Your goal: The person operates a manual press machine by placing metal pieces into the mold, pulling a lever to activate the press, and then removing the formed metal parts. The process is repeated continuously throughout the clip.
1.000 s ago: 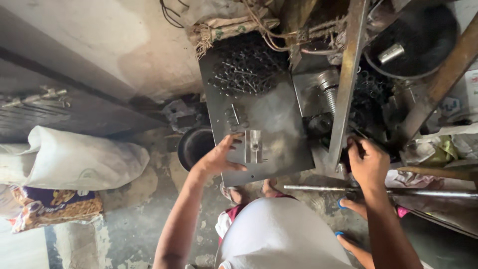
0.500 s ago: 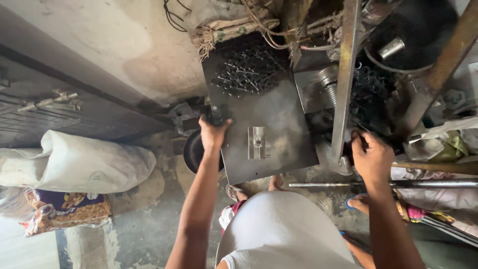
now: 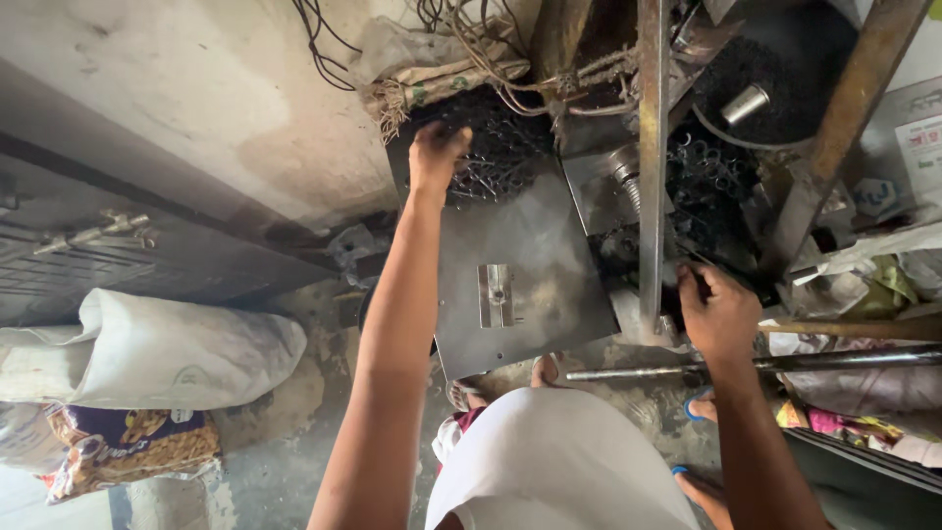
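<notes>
A dark metal plate (image 3: 520,265) slopes from the machine, with a heap of small dark metal parts (image 3: 500,157) at its top. The left hand (image 3: 437,152) rests in that heap, fingers curled, perhaps around some parts. The right hand (image 3: 716,309) is clenched at the foot of the upright metal bar (image 3: 652,147).

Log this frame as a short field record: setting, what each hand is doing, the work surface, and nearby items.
setting: cramped workshop, seen from above
left hand: stretched forward into the pile of small dark metal parts at the far end of the plate; grip not visible
right hand: closed around something dark at the base of the upright metal bar; what it grips cannot be told
work surface: grey steel plate with a small slotted block
nearby: white sack on the floor at left, horizontal steel rod at right
</notes>
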